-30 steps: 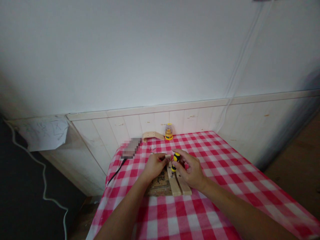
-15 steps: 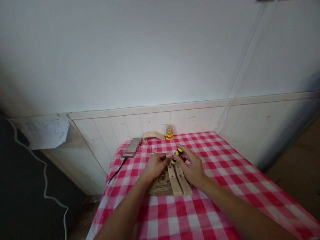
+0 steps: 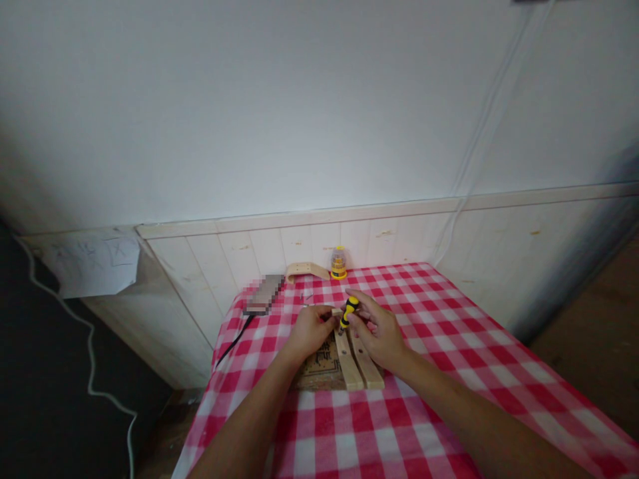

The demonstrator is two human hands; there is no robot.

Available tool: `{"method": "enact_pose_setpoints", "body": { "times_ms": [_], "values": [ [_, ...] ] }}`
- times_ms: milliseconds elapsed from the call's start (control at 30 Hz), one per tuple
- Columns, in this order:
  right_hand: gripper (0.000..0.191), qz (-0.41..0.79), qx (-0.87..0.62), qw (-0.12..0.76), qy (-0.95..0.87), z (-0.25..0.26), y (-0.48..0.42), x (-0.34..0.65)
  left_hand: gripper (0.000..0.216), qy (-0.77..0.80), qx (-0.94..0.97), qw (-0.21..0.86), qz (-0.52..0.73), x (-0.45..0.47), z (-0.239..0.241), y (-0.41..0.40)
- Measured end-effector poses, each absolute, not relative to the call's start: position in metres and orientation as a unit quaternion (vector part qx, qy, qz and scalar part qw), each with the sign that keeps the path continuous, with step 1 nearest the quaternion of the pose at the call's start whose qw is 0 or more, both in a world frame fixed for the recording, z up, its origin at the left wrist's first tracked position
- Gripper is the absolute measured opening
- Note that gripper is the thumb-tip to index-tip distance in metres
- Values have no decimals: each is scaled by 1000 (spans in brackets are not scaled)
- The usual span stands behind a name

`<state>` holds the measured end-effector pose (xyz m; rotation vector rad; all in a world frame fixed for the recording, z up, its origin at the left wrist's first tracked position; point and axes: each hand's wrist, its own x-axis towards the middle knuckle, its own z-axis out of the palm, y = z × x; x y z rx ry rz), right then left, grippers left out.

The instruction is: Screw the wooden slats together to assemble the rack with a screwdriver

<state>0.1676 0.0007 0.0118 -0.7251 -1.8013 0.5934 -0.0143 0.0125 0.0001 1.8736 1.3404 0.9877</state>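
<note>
My right hand (image 3: 383,334) grips a yellow and black screwdriver (image 3: 352,306) that leans slightly to the right. Its tip points down at the far part of a pale curved wooden strip (image 3: 348,364). A dark screw or hole shows farther down that strip. Close on its right lies a second, similar wooden strip (image 3: 368,364), partly behind my right fingers. With closed fingers my left hand (image 3: 310,332) holds the far end of the first strip; the fingertips are partly hidden. Both strips rest on a brown printed board (image 3: 319,379).
A red-and-white checked cloth (image 3: 319,432) covers the table. At the back stand a bent wooden piece (image 3: 307,269) and a clear and yellow bit container (image 3: 339,263). Several small screws (image 3: 306,297) lie nearby. A blurred-out flat object (image 3: 265,294) with a black strap lies left.
The screwdriver handle has swung left and stands more upright, with my right fingers shifting around it. My left hand and the strips look unmoved.
</note>
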Motion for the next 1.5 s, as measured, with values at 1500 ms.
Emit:
{"method": "enact_pose_setpoints", "body": {
  "times_ms": [1500],
  "values": [
    [40,230,-313,544,-744,11,4,168,22,512,706,311,377,-15,-6,14]
  ]
}}
